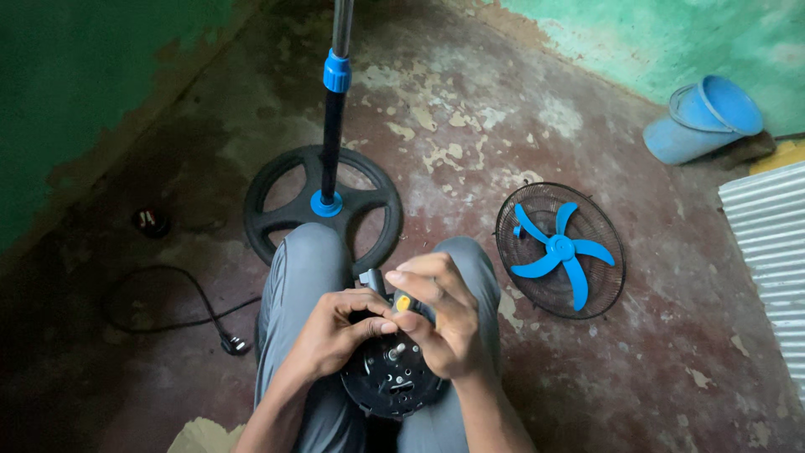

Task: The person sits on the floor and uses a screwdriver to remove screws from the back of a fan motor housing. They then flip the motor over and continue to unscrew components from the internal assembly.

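A round black fan motor housing (390,382) rests on my lap between my knees. My left hand (335,331) grips its upper left edge with curled fingers. My right hand (440,323) pinches a small screwdriver with a yellow handle (403,303) over the top of the housing. A short metal shaft (397,348) sticks up from the housing between my two hands. The screwdriver's tip is hidden behind my fingers.
A fan stand with a blue collar (336,71) rises from a round black base (323,205) just past my knees. A wire guard holding a blue fan blade (560,249) lies on the floor at right. A black cable with plug (233,342) lies left. A blue bucket (703,117) is tipped over far right, beside a corrugated sheet (767,243).
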